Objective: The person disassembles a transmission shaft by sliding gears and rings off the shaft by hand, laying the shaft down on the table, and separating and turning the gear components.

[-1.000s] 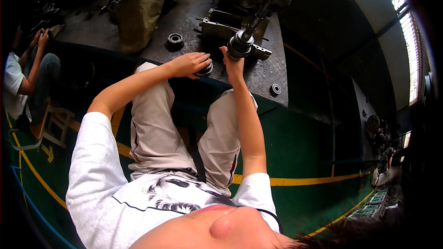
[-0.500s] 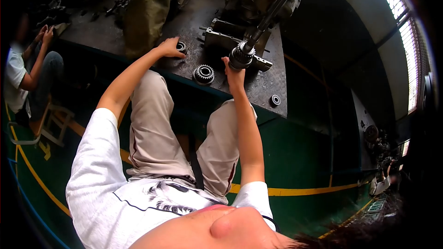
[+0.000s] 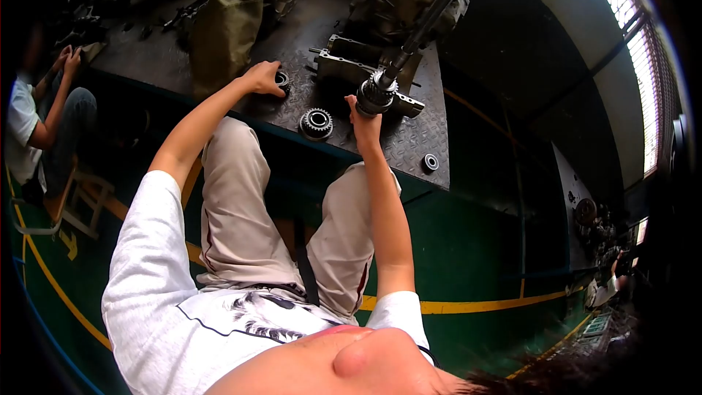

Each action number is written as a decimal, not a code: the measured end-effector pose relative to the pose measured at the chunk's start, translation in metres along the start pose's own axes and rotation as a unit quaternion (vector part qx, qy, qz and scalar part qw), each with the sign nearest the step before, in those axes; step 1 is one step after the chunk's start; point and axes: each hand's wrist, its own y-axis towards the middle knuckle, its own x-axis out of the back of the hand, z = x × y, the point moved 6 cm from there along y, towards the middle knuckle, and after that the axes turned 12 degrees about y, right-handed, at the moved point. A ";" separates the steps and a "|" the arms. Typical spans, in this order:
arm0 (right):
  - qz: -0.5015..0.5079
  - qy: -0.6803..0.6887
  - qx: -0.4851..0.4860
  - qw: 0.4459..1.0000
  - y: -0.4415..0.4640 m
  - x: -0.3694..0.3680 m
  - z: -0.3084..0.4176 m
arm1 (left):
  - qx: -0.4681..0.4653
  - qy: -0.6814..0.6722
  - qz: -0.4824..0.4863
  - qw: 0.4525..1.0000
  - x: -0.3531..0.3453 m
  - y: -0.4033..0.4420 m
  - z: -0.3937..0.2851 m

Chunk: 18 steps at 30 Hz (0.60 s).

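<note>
Two hands: the left hand [image 3: 265, 79], its fingers spread around a ring [image 3: 283, 82], grips it at the table [image 3: 294, 45]; the right hand [image 3: 365, 123], its fingers partly hidden, closes on the lower end of a geared shaft [image 3: 405, 53].
Open casing: the metal box [image 3: 344, 69] lies behind the geared shaft; its interior is too dark to read.
Toothed gear: one gear [image 3: 316, 124] lies at the table's near edge, between the hands.
Small bearing: one bearing [image 3: 430, 163] lies near the corner.

Dark geared shaft [image 3: 393, 69] tilts; toothed gear [image 3: 316, 125] lies flat on tabletop [image 3: 406, 140], metal ring [image 3: 283, 81] nearby.
</note>
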 end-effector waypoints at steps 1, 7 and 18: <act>0.000 -0.002 0.003 1.000 -0.001 0.000 0.001 | 0.003 -0.011 -0.001 1.000 0.002 0.000 0.000; -0.003 -0.003 -0.001 1.000 0.000 0.001 0.000 | -0.038 -0.075 -0.038 0.996 0.054 0.020 -0.011; -0.001 0.015 0.006 1.000 0.002 0.003 -0.003 | -0.118 -0.123 -0.088 0.981 0.265 0.043 -0.128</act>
